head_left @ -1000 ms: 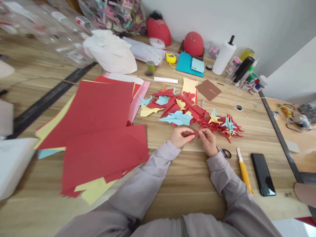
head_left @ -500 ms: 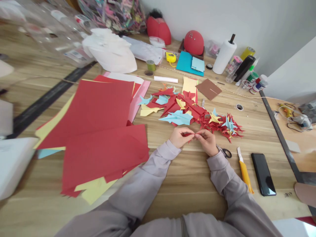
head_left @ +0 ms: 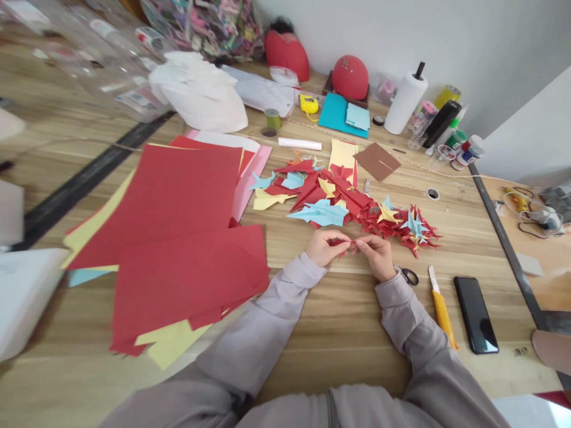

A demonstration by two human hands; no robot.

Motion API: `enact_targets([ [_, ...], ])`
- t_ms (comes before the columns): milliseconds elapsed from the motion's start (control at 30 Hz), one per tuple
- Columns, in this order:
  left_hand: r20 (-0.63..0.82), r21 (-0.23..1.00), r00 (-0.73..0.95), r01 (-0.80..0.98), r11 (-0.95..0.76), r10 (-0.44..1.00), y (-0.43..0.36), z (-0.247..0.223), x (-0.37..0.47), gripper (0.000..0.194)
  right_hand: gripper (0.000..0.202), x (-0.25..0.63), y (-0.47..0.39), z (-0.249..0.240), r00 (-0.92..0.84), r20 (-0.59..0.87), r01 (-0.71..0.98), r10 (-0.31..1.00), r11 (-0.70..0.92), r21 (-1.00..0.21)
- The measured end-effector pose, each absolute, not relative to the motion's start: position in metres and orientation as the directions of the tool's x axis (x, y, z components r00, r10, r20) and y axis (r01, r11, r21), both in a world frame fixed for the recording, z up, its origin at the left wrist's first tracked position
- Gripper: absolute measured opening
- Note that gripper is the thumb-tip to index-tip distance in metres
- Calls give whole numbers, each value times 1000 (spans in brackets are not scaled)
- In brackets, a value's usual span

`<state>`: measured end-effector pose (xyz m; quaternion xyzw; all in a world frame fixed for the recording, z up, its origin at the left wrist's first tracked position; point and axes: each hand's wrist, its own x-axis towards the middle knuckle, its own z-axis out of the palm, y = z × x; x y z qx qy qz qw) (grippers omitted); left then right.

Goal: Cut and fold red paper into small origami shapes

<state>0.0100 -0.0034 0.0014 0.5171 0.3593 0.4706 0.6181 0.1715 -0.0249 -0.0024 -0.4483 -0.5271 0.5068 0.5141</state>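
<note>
In the head view, we see the small red paper piece (head_left: 338, 242) between the two hands, above the table (head_left: 312, 333) and just before the pile of folded paper (head_left: 357, 205). The left hand (head_left: 322, 248) pinches its left part between thumb and fingers; the right hand (head_left: 376, 257) pinches its right end with the fingertips. How many fingers press, we cannot tell. We judge this paper very light, thin and rather stiff along its folds, not slippery, but easy to crush or tear. We would hold it gently by the folded edges, not by the narrow points.
</note>
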Motion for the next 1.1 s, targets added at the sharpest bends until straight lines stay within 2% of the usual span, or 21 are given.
enact_targets([
  [200, 32, 983, 275, -184, 20, 961, -3, -2, 11, 22, 15, 170, -24, 2, -52, 118, -40, 992, 116, -992],
  [367, 111, 981, 211, -182, -73, 971, -1, -3, 11, 36, 16, 171, -24, 4, 47, 140, -55, 989, 142, -988],
  [567, 172, 982, 206, -118, -150, 963, 2, -7, 10, 19, 20, 171, -25, 1, 54, 100, -47, 993, 103, -994],
  [700, 215, 976, 225, -91, -199, 950, 2, -7, 9, 14, 25, 170, -26, -2, -2, 77, -4, 997, 77, -997],
  [900, 222, 975, 249, -53, -216, 943, 3, -9, 7, 12, 19, 169, -27, -5, -76, 129, 66, 989, 134, -989],
  [1100, 176, 983, 272, -102, -154, 946, 3, -11, 6, 17, 15, 171, -28, -3, -138, 191, 100, 972, 205, -974],
])
